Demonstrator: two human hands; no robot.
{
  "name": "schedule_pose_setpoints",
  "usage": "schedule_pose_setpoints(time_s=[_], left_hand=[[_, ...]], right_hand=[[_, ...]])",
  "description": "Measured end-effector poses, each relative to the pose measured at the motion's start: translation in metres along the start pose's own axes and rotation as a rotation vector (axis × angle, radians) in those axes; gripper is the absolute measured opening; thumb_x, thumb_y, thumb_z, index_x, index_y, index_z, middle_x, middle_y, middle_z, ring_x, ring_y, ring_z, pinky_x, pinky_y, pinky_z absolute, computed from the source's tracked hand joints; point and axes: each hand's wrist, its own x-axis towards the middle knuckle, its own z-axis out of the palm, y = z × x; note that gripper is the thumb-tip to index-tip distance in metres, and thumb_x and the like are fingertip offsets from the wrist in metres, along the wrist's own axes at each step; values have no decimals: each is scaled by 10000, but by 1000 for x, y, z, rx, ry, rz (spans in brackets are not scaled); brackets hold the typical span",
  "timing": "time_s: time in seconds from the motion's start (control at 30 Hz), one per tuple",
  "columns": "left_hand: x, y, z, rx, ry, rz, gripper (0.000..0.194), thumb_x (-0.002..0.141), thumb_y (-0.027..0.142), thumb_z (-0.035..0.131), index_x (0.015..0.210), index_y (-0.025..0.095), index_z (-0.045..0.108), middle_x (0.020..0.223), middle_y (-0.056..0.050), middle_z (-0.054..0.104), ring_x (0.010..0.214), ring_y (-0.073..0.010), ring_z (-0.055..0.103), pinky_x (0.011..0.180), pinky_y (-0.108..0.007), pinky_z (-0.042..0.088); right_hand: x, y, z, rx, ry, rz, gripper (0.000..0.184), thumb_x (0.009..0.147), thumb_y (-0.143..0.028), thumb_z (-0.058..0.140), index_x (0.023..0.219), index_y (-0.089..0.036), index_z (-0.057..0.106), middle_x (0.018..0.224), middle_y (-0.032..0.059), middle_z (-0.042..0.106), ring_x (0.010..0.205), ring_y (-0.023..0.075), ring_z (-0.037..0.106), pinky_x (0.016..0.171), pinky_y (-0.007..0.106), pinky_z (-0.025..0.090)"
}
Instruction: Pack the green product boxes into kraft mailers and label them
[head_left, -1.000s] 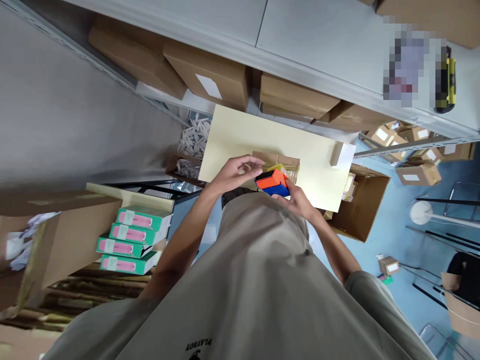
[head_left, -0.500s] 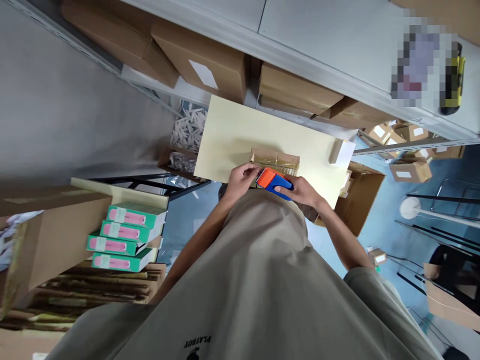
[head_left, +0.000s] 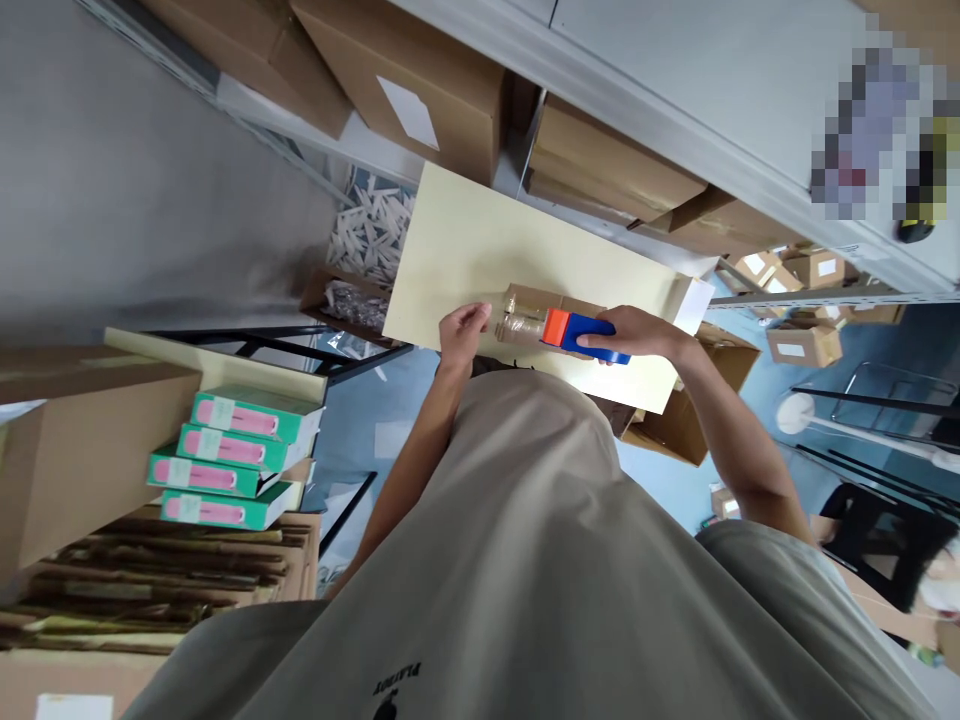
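In the head view, my right hand [head_left: 626,332] grips a blue and orange tape dispenser [head_left: 589,335] over a small brown cardboard box [head_left: 555,298]. The dispenser's orange end faces left, against the box top. A shiny strip of clear tape [head_left: 521,322] lies along the box, left of the dispenser. At the box's left end is my left hand [head_left: 463,332], its fingers closed in a pinch beside the tape's left end. What is between those fingertips is too small to make out. The box rests on a cream table board [head_left: 442,240].
A white box [head_left: 688,302] stands at the board's right end, with an open carton [head_left: 690,410] below. Large cartons [head_left: 420,90] fill the shelf behind. Green boxes [head_left: 225,455] with pink pictures are stacked at left. White strips [head_left: 371,235] lie beyond the board's left edge.
My right hand has brought the dispenser rightward and onto the box top, where a tape strip now shows. My left hand has moved slightly left, away from the dispenser.
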Motion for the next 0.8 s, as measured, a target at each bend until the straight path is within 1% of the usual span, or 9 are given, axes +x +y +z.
schedule_pose_setpoints(time_s=[0.2, 0.27, 0.37, 0.47, 0.53, 0.6, 0.67, 0.73, 0.8], left_hand=[[29, -37, 2, 21, 7, -46, 455, 792, 610, 932, 819, 193, 752, 676, 16, 655, 653, -123, 598, 666, -264, 538], [34, -46, 3, 20, 21, -85, 464, 774, 613, 945, 813, 191, 757, 672, 16, 652, 648, -121, 592, 658, -259, 529], [36, -56, 9, 1, 24, -170, 461, 749, 590, 969, 813, 182, 766, 707, -8, 680, 666, -129, 606, 654, -260, 523], [34, -62, 16, -23, -34, -268, 452, 759, 574, 964, 835, 175, 766, 760, -31, 709, 685, -137, 627, 662, -268, 529], [34, -63, 18, -7, -77, -280, 448, 788, 582, 941, 880, 180, 764, 804, -40, 726, 715, -150, 652, 677, -278, 540], [35, -62, 17, 66, -86, -240, 447, 813, 583, 926, 958, 191, 766, 861, -48, 742, 757, -168, 676, 700, -293, 553], [35, -60, 13, 179, -31, -173, 491, 803, 568, 944, 1079, 204, 764, 907, -47, 745, 768, -175, 677, 722, -307, 558], [33, -55, 10, 281, 37, -60, 541, 801, 554, 952, 1168, 208, 755, 928, -40, 741, 770, -171, 669, 758, -312, 557], [28, -50, 9, 346, 45, 75, 485, 829, 559, 926, 1120, 206, 764, 919, -36, 743, 789, -169, 672, 799, -307, 552]], right_hand=[[37, 12, 8, -136, 22, 4, 597, 919, -784, 802, 795, -207, 712, 620, 22, 690, 541, 158, 592, 556, 316, 396], [41, 8, 9, -184, 19, 41, 601, 913, -792, 797, 819, -205, 710, 633, 21, 688, 562, 166, 600, 572, 319, 391], [40, -2, 8, -189, -21, 83, 594, 942, -789, 753, 969, -196, 736, 700, 28, 722, 626, 185, 647, 608, 318, 407], [37, -9, 8, -192, -40, 108, 603, 969, -785, 709, 1053, -188, 737, 741, 39, 738, 666, 197, 667, 629, 321, 419], [37, -10, 9, -210, -37, 125, 606, 974, -784, 697, 1048, -185, 738, 743, 45, 734, 669, 201, 662, 633, 327, 416], [38, -9, 10, -224, -30, 134, 602, 974, -782, 696, 1031, -184, 740, 740, 50, 727, 669, 204, 655, 635, 332, 413], [39, -8, 10, -222, -30, 141, 603, 962, -784, 710, 995, -183, 739, 735, 57, 723, 668, 207, 651, 637, 336, 415], [40, -5, 10, -205, -36, 141, 602, 955, -782, 718, 967, -181, 734, 742, 66, 728, 668, 208, 654, 634, 338, 423], [41, 0, 10, -190, -40, 124, 595, 960, -774, 715, 975, -179, 736, 763, 74, 743, 669, 208, 658, 631, 339, 432]])
